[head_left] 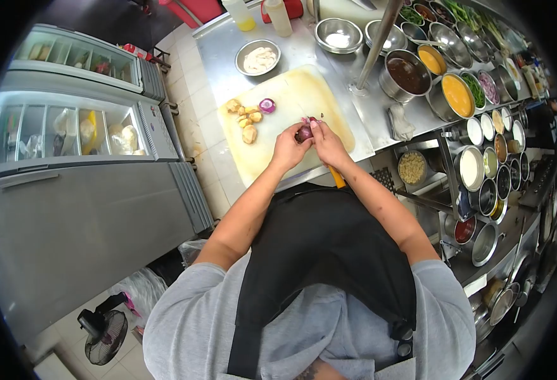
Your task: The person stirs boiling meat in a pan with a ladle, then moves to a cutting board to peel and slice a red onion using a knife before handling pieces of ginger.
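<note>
Both hands meet over the near right part of a pale cutting board (278,88). My left hand (289,148) is closed round a dark red onion (304,132). My right hand (330,144) touches the onion's right side with its thumb and fingers. An orange handle (337,177) sticks out below my right palm, its other end hidden by the hand. On the board's left lie several pieces of ginger (249,133), with a cut purple onion piece (267,106) beside them.
Beyond the board stand a metal bowl of pale food (257,57), a squeeze bottle (278,17) and empty steel bowls (338,35). A metal post (379,44), a pot of dark sauce (405,75) and a folded cloth (400,122) are at the right. Glass-topped freezers (63,132) stand left.
</note>
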The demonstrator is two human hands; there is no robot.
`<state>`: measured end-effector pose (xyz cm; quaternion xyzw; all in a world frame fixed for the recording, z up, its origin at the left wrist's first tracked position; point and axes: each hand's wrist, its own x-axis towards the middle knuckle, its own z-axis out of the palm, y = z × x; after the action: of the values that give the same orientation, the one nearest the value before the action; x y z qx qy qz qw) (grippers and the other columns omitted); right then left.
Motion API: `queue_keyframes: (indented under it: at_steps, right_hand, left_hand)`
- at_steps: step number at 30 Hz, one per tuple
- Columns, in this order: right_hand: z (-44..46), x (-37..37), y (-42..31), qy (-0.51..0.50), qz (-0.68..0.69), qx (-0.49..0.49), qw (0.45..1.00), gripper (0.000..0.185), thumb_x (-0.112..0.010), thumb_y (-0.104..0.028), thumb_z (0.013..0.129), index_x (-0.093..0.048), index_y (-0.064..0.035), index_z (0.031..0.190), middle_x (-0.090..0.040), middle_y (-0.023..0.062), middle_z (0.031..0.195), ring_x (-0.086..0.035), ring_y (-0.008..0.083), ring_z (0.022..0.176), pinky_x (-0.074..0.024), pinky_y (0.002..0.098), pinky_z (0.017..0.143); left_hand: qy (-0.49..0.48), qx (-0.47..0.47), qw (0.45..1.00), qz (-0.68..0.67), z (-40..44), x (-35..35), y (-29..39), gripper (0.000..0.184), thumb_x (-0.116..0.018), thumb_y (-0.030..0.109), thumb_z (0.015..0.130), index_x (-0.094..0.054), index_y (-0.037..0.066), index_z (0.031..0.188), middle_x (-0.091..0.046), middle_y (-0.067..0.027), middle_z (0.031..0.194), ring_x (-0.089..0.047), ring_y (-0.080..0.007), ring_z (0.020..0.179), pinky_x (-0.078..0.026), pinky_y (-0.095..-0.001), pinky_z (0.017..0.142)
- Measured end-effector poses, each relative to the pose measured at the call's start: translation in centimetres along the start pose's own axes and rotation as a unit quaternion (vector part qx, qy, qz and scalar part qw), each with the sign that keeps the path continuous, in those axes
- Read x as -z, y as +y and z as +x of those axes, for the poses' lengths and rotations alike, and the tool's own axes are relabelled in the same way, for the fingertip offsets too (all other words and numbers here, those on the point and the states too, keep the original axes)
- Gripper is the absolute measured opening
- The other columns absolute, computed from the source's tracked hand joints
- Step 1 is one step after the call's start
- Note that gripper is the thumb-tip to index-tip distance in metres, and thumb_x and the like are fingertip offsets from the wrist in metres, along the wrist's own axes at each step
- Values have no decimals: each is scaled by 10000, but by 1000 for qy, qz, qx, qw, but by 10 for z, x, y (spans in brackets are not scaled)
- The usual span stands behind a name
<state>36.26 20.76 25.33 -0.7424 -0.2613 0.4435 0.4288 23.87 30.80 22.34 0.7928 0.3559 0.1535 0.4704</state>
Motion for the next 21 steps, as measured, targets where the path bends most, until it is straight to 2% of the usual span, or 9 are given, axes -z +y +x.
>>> queue_keyframes:
  at_steps: [1,2,3,5,7,10,14,18,21]
  right_hand:
    - [5,-2,3,-2,-1,2,1000,534,-376,-526,1096,-594,-61,1242,-675,130,842,-610,226,536,-494,362,486]
    - [10,-4,6,14,-13,3,1000,542,-375,-533,1095,-595,-59,1241,-671,128,834,-581,217,492,-473,354,450]
    - [14,-5,10,30,-24,3,999,551,-373,-539,1094,-596,-57,1239,-666,127,827,-552,207,448,-451,346,414]
    - [20,0,12,23,-4,-17,1000,562,-374,-547,1093,-596,-48,1226,-667,122,826,-545,195,444,-447,340,411]
    - [18,1,8,17,16,-39,999,573,-376,-554,1091,-597,-40,1212,-668,118,826,-537,183,440,-443,334,408]
    - [17,5,3,18,45,-19,999,588,-393,-549,1086,-594,0,1142,-663,136,755,-553,218,421,-456,371,412]
    - [17,11,5,3,75,-9,997,601,-410,-552,1079,-610,7,1171,-668,116,771,-539,184,420,-451,343,402]
    - [18,9,10,0,68,-14,998,633,-413,-560,1079,-633,21,1197,-705,131,840,-528,156,412,-440,322,384]
    - [22,12,15,-1,88,-23,996,673,-404,-580,1079,-654,34,1193,-712,131,843,-523,149,396,-443,320,374]
  left_hand:
    - [5,-6,1000,10,0,0,2,505,-809,132,822,-663,-18,1281,-760,-147,951,-732,-185,790,-586,-325,746]
    - [-15,25,999,-12,0,1,5,521,-815,142,803,-662,-14,1276,-741,-217,1085,-741,-331,940,-581,-390,850]
    - [-14,26,999,-12,-1,-1,6,521,-815,142,803,-662,-14,1276,-741,-217,1085,-741,-331,940,-581,-390,850]
    - [15,-66,997,25,-3,-3,11,522,-808,138,819,-658,-19,1294,-754,-176,1018,-729,-187,843,-581,-328,797]
    - [-25,-21,999,3,-2,4,14,498,-791,92,854,-633,-22,1312,-744,-158,1061,-728,-188,899,-585,-337,846]
    - [-98,25,938,-330,4,19,-1,460,-714,-42,917,-561,7,1348,-638,-82,1254,-656,-193,1124,-557,-371,1004]
    - [-144,45,852,-502,0,34,-17,560,-659,-102,891,-504,40,1410,-515,-94,1362,-596,-226,1243,-489,-435,1140]
    - [-133,55,765,-627,-7,35,-4,601,-642,-60,909,-463,52,1472,-559,-115,1327,-568,-359,1317,-384,-490,1228]
    - [-142,68,741,-652,-10,40,0,585,-652,-32,926,-465,37,1476,-613,-118,1245,-569,-377,1320,-373,-492,1235]
